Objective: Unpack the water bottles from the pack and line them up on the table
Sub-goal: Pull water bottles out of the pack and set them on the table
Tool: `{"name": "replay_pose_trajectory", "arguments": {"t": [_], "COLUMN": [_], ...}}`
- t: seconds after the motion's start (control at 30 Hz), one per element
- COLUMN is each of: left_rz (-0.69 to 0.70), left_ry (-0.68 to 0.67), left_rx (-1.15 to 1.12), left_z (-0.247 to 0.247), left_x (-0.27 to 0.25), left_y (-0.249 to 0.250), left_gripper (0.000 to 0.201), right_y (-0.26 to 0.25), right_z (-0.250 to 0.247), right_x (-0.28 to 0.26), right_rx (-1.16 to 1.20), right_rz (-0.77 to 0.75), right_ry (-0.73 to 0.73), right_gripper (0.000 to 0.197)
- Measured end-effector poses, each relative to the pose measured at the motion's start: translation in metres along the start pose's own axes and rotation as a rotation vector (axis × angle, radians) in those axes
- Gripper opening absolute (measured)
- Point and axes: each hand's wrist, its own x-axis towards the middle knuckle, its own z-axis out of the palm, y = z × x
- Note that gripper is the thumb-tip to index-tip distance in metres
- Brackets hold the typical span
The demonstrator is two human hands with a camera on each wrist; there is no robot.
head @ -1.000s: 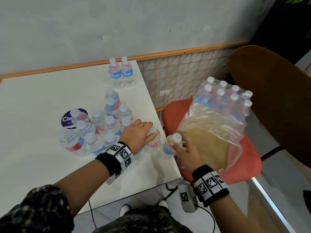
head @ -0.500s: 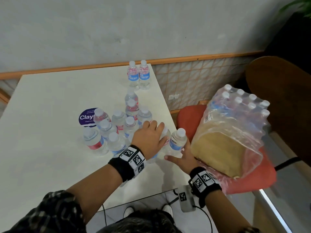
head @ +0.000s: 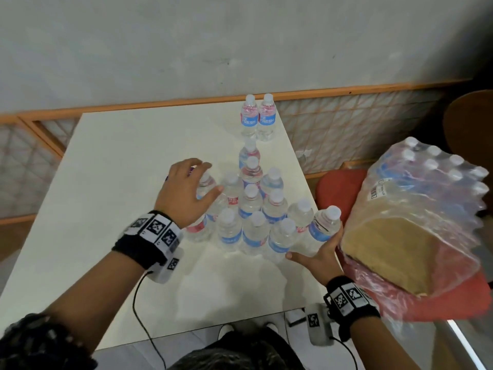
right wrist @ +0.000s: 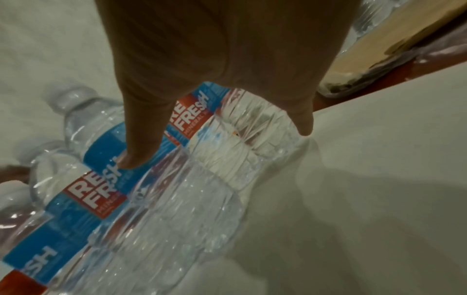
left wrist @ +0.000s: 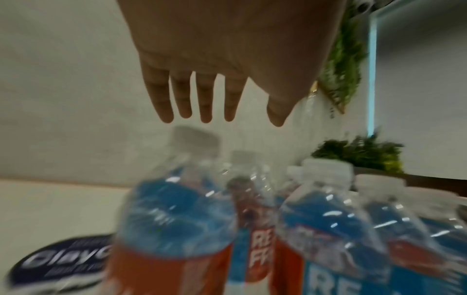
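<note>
Several small water bottles [head: 250,209] with blue and red labels stand clustered on the white table [head: 120,169]. My right hand [head: 317,244] grips one more water bottle [head: 324,225] low on its body and holds it tilted at the cluster's right, near the table edge. In the right wrist view my thumb and a finger [right wrist: 304,127] lie on either side of this bottle [right wrist: 252,127]. My left hand [head: 213,177] hovers over the cluster's left side, fingers spread and holding nothing. The shrink-wrapped pack [head: 426,209] lies on a red chair to the right.
Two bottles [head: 257,118] stand side by side at the table's far edge. A purple round sticker [left wrist: 63,265] lies on the table left of the cluster. The wall runs behind the table. A brown chair back [head: 469,124] stands at the far right.
My left hand left the near bottle and rose over the cluster's left side, fingers spread. My right hand keeps hold of its bottle beside the cluster.
</note>
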Motion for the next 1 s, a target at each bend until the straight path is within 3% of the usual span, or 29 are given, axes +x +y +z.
{"name": "replay_pose_trajectory", "arguments": {"t": [0.1,0.2,0.33,0.63,1.0], "left_rz": [-0.163,-0.308,-0.336,-0.383,-0.47], "left_ry": [-0.152,-0.269,-0.247,-0.288,-0.414], "left_rx": [-0.11,-0.387,-0.457,-0.611,-0.831], "left_z": [0.016,0.028,0.029,0.013,-0.011], "left_x": [0.0,0.002,0.004,-0.003,-0.015], "left_y": [-0.032,-0.037,-0.037,-0.043,-0.078], "left_gripper": [0.076,0.065,0.051,0.06,0.054], "right_y": [-0.004,-0.007,-0.009,-0.015,-0.025], "right_z": [0.0,0.001,0.004,0.015,0.083], "right_x": [0.01,0.017,0.023,0.029,0.023], "right_rx": [-0.041,-0.073,-0.082,-0.095,-0.049], "right_rz": [0.007,0.032,0.023,0.035,-0.003], "right_ry": [-0.048,-0.131,-0.187,-0.294,-0.371], "right_gripper": [0.14,0.142,0.142,0.142,0.135]}}
